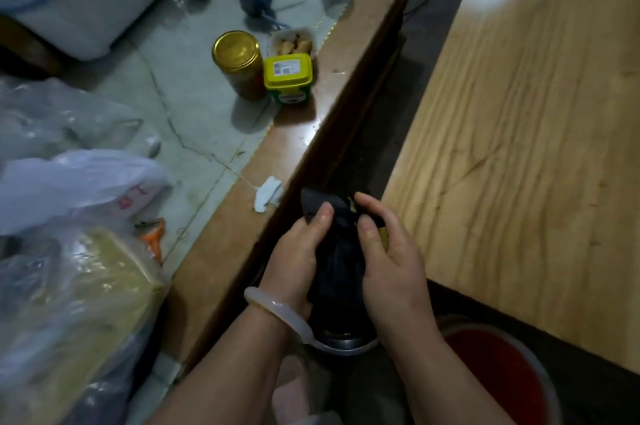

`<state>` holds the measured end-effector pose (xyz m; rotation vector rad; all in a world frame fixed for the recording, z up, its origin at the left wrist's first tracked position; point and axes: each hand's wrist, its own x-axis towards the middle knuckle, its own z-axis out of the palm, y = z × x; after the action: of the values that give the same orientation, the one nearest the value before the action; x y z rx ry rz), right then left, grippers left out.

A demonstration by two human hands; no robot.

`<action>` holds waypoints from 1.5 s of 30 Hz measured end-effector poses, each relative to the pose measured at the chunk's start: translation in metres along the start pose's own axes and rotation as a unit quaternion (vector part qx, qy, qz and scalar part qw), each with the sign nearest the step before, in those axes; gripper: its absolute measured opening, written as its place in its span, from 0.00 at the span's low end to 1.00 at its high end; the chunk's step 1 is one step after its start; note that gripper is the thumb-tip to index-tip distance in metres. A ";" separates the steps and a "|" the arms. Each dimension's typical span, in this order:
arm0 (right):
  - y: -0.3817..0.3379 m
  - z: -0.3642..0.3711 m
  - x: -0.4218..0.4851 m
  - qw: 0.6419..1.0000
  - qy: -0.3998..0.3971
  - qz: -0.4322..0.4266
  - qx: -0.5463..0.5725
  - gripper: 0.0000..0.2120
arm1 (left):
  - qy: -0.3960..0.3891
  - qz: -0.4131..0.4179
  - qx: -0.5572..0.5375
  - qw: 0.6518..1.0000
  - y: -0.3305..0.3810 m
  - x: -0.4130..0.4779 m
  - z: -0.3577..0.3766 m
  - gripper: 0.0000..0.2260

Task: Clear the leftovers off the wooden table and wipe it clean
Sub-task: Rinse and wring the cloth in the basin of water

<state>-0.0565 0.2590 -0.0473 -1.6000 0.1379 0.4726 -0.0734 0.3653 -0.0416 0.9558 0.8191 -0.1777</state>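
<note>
Bare wooden counter (519,147), dark cloth wrung in the gap beside it.
The left hand (298,251) and right hand (391,258) were both closed around a dark cloth (341,251), held between them just left of the counter's edge, a pale bangle (277,312) circling the left wrist.
</note>
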 end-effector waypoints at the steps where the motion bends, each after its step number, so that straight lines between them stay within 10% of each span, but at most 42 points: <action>1: 0.007 0.012 -0.004 1.000 0.000 0.006 -0.011 0.13 | 0.017 -0.004 0.032 0.999 -0.004 0.004 -0.015 0.14; 8: 0.062 0.045 -0.022 0.993 0.028 0.058 -0.099 0.13 | 0.141 -0.075 0.176 0.971 -0.065 0.038 -0.082 0.08; 14: 0.121 0.036 -0.024 0.959 0.104 0.258 0.046 0.12 | 0.166 -0.106 0.321 0.926 -0.118 0.060 -0.101 0.22; 20: 0.170 0.021 0.003 0.864 0.161 0.372 0.300 0.12 | 0.111 -0.076 0.437 0.889 -0.158 0.091 -0.114 0.11; 28: 0.243 0.024 0.058 0.860 0.147 0.402 0.279 0.16 | -0.125 -0.242 0.411 0.870 -0.175 0.136 -0.120 0.28; 33: 0.298 0.026 0.079 0.857 0.109 0.387 0.323 0.25 | -0.122 -0.197 0.471 0.851 -0.210 0.178 -0.134 0.32; 37: 0.341 0.024 0.088 0.897 0.145 0.364 0.205 0.15 | -0.113 -0.174 0.406 0.890 -0.247 0.214 -0.151 0.10; 45: 0.401 0.018 0.125 0.926 0.202 0.290 0.132 0.22 | -0.086 -0.161 0.293 0.939 -0.278 0.270 -0.181 0.08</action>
<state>-0.0948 0.2629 -0.4660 -1.3528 0.9700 0.5388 -0.1158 0.3997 -0.4659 1.3353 0.7685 -0.8145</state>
